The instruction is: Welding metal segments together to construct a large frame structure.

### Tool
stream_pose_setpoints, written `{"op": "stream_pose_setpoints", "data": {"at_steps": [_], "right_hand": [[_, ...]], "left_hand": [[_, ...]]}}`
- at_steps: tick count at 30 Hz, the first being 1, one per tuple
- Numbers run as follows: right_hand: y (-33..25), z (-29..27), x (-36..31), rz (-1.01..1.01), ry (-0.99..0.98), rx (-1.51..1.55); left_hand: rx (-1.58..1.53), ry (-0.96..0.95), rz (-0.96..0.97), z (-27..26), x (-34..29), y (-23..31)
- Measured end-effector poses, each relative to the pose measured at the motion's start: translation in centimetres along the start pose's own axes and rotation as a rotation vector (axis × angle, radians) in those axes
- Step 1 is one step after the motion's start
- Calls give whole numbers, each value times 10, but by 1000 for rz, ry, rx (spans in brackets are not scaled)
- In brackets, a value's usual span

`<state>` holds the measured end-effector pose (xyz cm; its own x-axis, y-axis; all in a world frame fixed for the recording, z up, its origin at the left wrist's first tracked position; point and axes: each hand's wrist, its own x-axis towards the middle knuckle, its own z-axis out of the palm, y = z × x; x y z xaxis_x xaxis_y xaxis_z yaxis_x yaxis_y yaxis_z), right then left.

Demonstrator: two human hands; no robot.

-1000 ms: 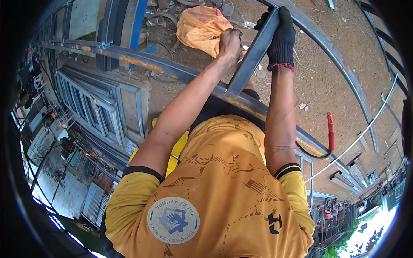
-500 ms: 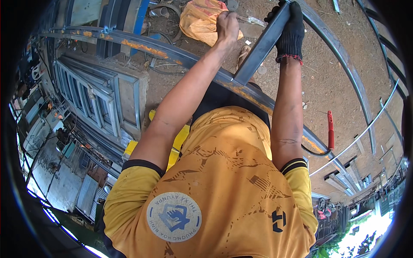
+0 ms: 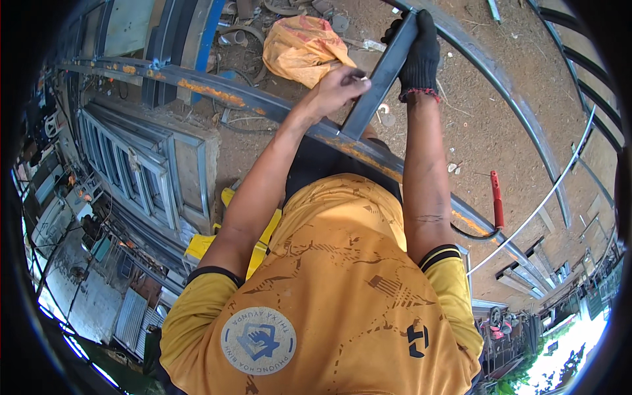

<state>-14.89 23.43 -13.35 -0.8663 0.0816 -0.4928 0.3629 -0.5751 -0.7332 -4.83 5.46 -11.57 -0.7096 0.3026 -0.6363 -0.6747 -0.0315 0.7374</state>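
Note:
My right hand [image 3: 420,59], in a black knit glove, is wrapped round the upper part of a short dark rectangular steel tube [image 3: 370,100]. The tube's near end meets a long, rust-streaked steel beam [image 3: 224,96] running across in front of my body. Its far end is at a curved steel bar [image 3: 490,59]. My bare left hand [image 3: 332,93] is just left of the tube, above the beam, thumb and fingers pinched together. A tiny whitish bit shows at its fingertips, too small to name.
A crumpled orange sack [image 3: 299,47] lies on the dirt ahead. At right stands a red-handled tool [image 3: 497,197] on a black cable, by the beam. A thin pale rod [image 3: 532,212] arcs nearby. Grey metal frames [image 3: 125,151] lean at left, with yellow objects [image 3: 199,246] beside me.
My left hand has come back from beside the orange sack toward the tube's lower part. The right hand keeps its grip on the tube, and the whole view has shifted slightly.

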Motion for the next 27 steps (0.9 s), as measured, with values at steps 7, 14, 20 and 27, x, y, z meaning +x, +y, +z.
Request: {"op": "stream_pose_setpoints", "data": {"at_steps": [7, 14, 20, 27], "right_hand": [[6, -6, -1, 137, 16, 111], [-5, 0, -7, 117, 80, 20], [-5, 4, -5, 86, 100, 25], [-6, 2, -6, 76, 152, -24]], "left_hand": [[674, -206, 53, 5, -23, 0], [281, -50, -91, -9, 13, 6], [-100, 364, -126, -6, 96, 26], [513, 730, -17, 36, 131, 13]]}}
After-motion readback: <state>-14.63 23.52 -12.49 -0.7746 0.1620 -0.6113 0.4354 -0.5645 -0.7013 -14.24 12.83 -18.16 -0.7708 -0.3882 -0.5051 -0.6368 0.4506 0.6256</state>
